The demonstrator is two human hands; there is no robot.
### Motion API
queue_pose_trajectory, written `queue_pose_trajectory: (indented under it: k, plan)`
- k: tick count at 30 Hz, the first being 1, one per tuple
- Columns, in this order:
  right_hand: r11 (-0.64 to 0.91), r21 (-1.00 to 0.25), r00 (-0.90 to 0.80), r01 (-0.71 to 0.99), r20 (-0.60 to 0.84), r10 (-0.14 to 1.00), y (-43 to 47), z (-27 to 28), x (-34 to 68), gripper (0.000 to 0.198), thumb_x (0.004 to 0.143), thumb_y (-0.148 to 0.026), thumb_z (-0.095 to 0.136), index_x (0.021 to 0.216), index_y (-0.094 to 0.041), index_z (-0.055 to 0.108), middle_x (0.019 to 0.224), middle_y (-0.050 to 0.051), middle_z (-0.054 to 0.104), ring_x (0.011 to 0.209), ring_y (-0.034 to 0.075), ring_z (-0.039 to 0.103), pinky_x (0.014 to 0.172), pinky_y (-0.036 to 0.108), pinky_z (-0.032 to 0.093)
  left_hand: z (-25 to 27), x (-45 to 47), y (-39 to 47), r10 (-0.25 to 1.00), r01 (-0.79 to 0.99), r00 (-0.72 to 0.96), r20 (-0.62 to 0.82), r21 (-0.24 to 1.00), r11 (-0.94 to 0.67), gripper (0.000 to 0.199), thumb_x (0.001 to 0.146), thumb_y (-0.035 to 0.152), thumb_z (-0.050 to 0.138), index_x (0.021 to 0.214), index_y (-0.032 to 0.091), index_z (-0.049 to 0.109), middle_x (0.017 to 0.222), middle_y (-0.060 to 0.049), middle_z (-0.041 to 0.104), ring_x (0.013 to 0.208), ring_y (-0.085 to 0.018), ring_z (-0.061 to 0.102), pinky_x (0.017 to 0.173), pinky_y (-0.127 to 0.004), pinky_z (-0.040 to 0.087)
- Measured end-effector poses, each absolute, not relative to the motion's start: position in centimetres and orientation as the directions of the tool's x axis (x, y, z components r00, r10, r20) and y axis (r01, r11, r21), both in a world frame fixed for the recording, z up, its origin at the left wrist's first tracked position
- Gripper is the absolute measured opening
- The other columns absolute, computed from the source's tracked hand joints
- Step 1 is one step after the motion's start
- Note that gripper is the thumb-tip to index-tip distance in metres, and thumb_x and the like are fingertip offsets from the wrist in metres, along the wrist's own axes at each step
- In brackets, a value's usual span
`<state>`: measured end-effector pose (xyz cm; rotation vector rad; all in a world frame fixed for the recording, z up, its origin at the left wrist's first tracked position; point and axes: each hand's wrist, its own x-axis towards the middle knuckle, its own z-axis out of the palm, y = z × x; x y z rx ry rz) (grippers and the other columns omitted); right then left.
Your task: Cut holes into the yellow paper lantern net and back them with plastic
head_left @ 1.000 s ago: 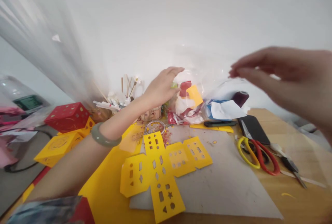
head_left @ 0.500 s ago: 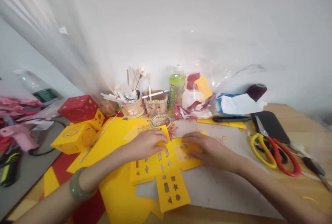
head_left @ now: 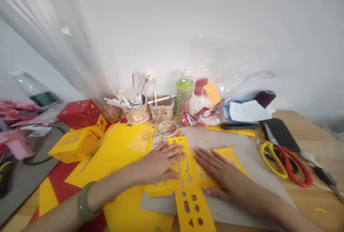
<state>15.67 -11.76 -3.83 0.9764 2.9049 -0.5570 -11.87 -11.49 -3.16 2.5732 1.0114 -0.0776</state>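
Spread flat in front of me is a cross-shaped piece of yellow card (head_left: 191,198) with cut-out stars, circles, diamonds and other shapes. My left hand (head_left: 160,163) lies on its left flap, fingers stretched out. On the right flap rests my right hand (head_left: 219,171), also flat with fingers extended. Neither hand grips anything, and both cover parts of the card. Beneath it are a grey board (head_left: 242,208) and larger yellow sheets (head_left: 126,207). A round white ring (head_left: 157,128) sits just beyond the card among small paper scraps.
To the left stand a red cut-out box (head_left: 80,113), a yellow box (head_left: 71,146) and a wooden stick (head_left: 100,147). At the back are two small baskets (head_left: 137,114) and a green bottle (head_left: 184,92). Scissors (head_left: 297,176) and a black phone-like slab (head_left: 282,135) lie at right.
The yellow card now lies flatter and nearer to me, its flaps spread. Both hands have gone from curled fingers at its upper part to flat palms pressed on the side flaps.
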Motion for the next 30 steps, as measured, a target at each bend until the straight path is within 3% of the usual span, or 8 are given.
queue_pose_trajectory:
  k: [7,11,13,17,21,25,27,30]
  plan:
    - [0.719,-0.334,-0.786,0.609,-0.135,0.603,-11.5,-3.7,16.1,0.067,0.085,-0.055,0.043,0.143,-0.028,0.022,0.15,0.005,0.015,0.136,0.029,0.015,0.109,0.053,0.019,-3.7,-12.1,-11.0,0.67,0.64,0.741,0.047,0.253,-0.725,0.043,0.095,0.038,0.033,0.134,0.021,0.04,0.144,-0.006,0.035,0.134,-0.022,0.028,0.11,-0.042,0.019]
    - [0.73,-0.331,-0.793,0.598,-0.113,0.599,-11.2,-4.3,16.4,0.069,0.085,-0.055,0.045,0.143,-0.029,0.018,0.15,0.004,0.015,0.136,0.029,0.016,0.108,0.053,0.02,-2.6,-15.6,-9.8,0.916,0.847,0.342,0.211,0.354,-0.398,0.032,0.092,0.026,0.035,0.116,0.023,0.056,0.126,-0.003,0.056,0.124,-0.019,0.043,0.106,-0.035,0.028]
    - [0.734,-0.334,-0.795,0.592,-0.09,0.6,-10.9,-4.6,16.3,0.069,0.085,-0.054,0.046,0.144,-0.03,0.018,0.15,0.004,0.015,0.136,0.029,0.016,0.108,0.053,0.02,-2.2,-17.6,-9.2,0.986,0.901,0.066,0.156,0.415,-0.126,0.032,0.088,0.031,0.042,0.116,0.02,0.054,0.128,-0.007,0.053,0.123,-0.025,0.043,0.103,-0.04,0.031]
    - [0.751,-0.308,-0.799,0.585,-0.06,0.598,-10.1,-5.1,15.0,0.07,0.084,-0.056,0.045,0.144,-0.028,0.02,0.15,0.005,0.015,0.137,0.03,0.015,0.108,0.055,0.019,-3.0,-20.2,-8.3,0.996,0.886,-0.072,0.043,0.461,0.044,0.06,0.067,0.042,0.065,0.118,0.013,0.05,0.124,-0.017,0.052,0.118,-0.037,0.044,0.092,-0.044,0.039]
    - [0.762,-0.286,-0.796,0.582,-0.004,0.606,-10.5,-4.3,13.5,0.06,0.086,-0.054,0.043,0.138,-0.023,0.039,0.145,0.009,0.031,0.134,0.029,0.026,0.108,0.054,0.022,-4.5,-20.2,-7.6,0.994,0.82,-0.087,-0.069,0.561,0.111,0.062,0.061,0.037,0.068,0.116,0.016,0.049,0.087,-0.006,0.066,0.083,-0.027,0.062,0.068,-0.032,0.047]
    - [0.801,-0.261,-0.803,0.539,0.127,0.582,-12.0,-2.7,14.6,0.041,0.09,-0.045,0.042,0.12,-0.021,0.059,0.129,0.008,0.054,0.121,0.023,0.048,0.106,0.045,0.033,-3.9,-20.4,-7.7,0.996,0.741,-0.009,-0.086,0.668,0.064,0.037,0.064,0.036,0.063,0.095,0.015,0.057,0.064,0.001,0.06,0.062,-0.019,0.059,0.055,-0.025,0.044]
    - [0.709,-0.239,-0.671,0.664,0.229,0.705,-12.7,-1.9,16.7,0.035,0.092,-0.039,0.039,0.111,-0.021,0.063,0.119,0.007,0.062,0.111,0.022,0.056,0.096,0.039,0.044,-2.9,-21.3,-8.1,0.996,0.706,0.052,-0.073,0.709,0.015,0.029,0.067,0.04,0.062,0.085,0.017,0.059,0.071,-0.001,0.062,0.066,-0.019,0.06,0.058,-0.024,0.045]
    - [0.268,-0.199,-0.196,0.943,0.32,0.927,-13.5,-1.1,21.3,0.035,0.091,-0.039,0.035,0.095,-0.021,0.064,0.102,0.009,0.068,0.09,0.026,0.065,0.073,0.038,0.052,-1.0,-22.7,-8.7,0.979,0.523,0.082,-0.185,0.844,0.116,0.034,0.068,0.045,0.064,0.088,0.018,0.059,0.075,-0.001,0.062,0.062,-0.017,0.061,0.056,-0.023,0.046]
